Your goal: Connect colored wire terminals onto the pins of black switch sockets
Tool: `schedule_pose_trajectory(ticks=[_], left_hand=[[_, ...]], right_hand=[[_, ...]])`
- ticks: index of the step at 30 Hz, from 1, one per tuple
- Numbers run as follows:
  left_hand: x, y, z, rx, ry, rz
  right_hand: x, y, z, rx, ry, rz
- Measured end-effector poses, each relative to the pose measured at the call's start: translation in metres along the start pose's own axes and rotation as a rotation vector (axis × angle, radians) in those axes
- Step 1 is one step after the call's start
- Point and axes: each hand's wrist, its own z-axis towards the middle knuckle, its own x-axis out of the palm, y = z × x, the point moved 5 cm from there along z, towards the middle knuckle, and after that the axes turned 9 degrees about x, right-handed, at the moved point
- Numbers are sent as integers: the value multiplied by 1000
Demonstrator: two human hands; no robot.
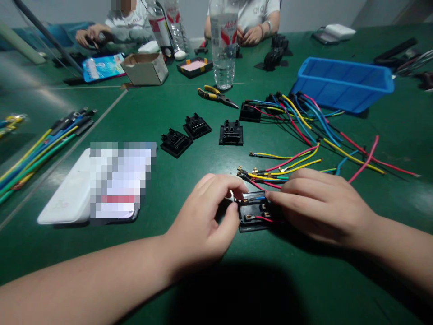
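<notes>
- A black terminal block [254, 215] lies flat on the green table [270, 280], close to the near edge, between the person's two hands.
- The left hand [206, 216] is curled, with thumb and fingertips closed on the block's left edge.
- The right hand [321, 205] lies over the block's right side, its fingers pinched on a blue wire [255, 197] seated along the block's top.
- A red wire [262, 219] is already fitted lower in the same block.
- Loose wires [287, 167] in yellow, pink and blue lie just beyond the hands.
- Three more black blocks [199, 133] sit farther up the table, well apart from the hands.
- Yellow-handled pliers [216, 95], a water bottle [223, 45] and a blue bin [341, 83] stand beyond them.
- A white device [66, 196] lies to the left.
- Two other people's hands rest at the far edge.
</notes>
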Motion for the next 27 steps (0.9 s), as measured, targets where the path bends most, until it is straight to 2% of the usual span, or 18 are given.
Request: schedule_pose_trajectory(ticks=[8,27], left_hand=[[-1,-7,0,101,13,100],[0,-3,1,43,42,89]], right_hand=[[-1,0,0,-1,3,5],[1,-1,-1,11,11,34]])
